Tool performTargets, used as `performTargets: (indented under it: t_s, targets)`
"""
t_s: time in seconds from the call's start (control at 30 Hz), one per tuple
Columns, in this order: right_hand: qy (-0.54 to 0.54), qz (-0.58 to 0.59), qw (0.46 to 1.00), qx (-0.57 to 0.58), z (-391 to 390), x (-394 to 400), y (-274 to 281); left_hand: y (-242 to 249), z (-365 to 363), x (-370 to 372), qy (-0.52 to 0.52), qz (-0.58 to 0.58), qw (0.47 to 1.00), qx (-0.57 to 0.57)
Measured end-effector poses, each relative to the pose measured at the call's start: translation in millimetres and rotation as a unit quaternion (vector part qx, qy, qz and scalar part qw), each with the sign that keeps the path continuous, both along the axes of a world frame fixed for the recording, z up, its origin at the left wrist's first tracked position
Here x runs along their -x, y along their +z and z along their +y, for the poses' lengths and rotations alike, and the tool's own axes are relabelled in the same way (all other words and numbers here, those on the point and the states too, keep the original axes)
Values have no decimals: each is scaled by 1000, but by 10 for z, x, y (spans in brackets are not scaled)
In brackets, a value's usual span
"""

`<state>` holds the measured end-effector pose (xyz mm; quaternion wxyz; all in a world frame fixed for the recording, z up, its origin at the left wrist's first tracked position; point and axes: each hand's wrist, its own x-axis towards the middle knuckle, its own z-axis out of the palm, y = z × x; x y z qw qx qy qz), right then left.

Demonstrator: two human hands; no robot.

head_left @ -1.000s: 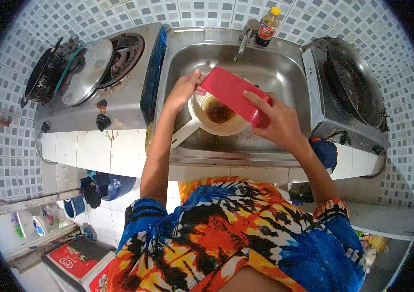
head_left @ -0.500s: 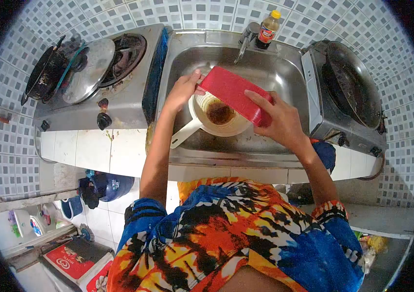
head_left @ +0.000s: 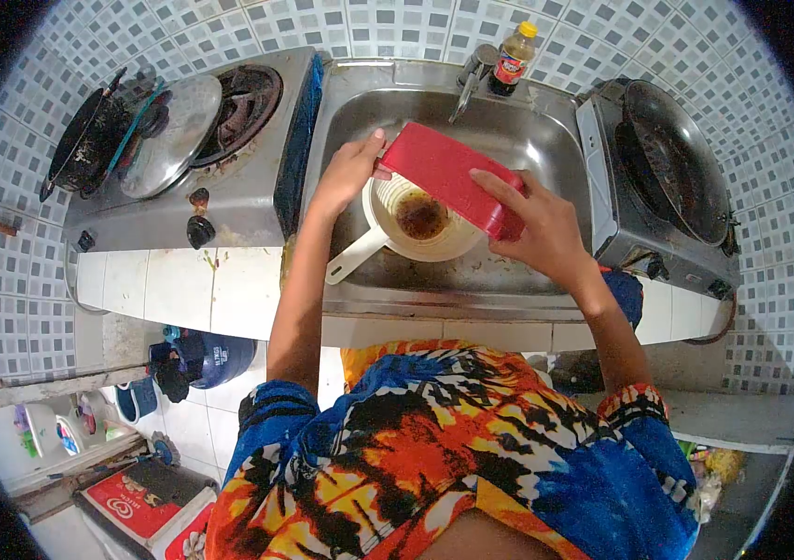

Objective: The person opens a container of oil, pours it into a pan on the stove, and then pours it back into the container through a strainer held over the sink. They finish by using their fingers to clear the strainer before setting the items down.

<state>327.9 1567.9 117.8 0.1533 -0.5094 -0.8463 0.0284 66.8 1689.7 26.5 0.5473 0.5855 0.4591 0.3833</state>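
A red rectangular plastic container [head_left: 448, 175] is tipped over the sink, its outer face towards me. My left hand [head_left: 352, 173] grips its left end, thumb near the upper corner. Wrapped round the right end is my right hand [head_left: 542, 224], with fingers lying along the outer face. Below the container sits a cream strainer bowl [head_left: 388, 201] with a long handle [head_left: 357, 255] pointing to the lower left. Dark brown wet residue [head_left: 422, 216] lies at the bottom of the bowl. The inside of the container is hidden from me.
The steel sink [head_left: 546, 149] has a faucet [head_left: 465, 86] at its back edge, beside a yellow-capped bottle [head_left: 513, 60]. A gas stove [head_left: 150, 219] with a pot lid [head_left: 173, 140] and dark pot stands left. On the right stove rests a frying pan [head_left: 682, 163].
The red container has tilted up very slightly at its left end, with both hands still on it. The strainer bowl stays in the same place.
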Motion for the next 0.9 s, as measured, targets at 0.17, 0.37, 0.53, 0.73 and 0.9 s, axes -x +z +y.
performTargets:
  t_s: [0.17, 0.37, 0.53, 0.73, 0.9]
  targets:
    - [15, 2, 1000, -20, -7, -3, 82, 95, -38, 16, 11, 25, 999, -34]
    - [-6, -9, 1000, 10, -36, 24, 218, 316, -119, 32, 17, 46, 996, -75]
    - [-3, -6, 1000, -1, -46, 24, 221, 375, -142, 62, 9, 32, 998, -60]
    - [0, -6, 1000, 7, -56, 43, 246, 347, -134, 94, 12, 44, 997, -64]
    - [38, 7, 999, -36, -20, 2, 184, 399, -177, 90, 10, 63, 995, -78]
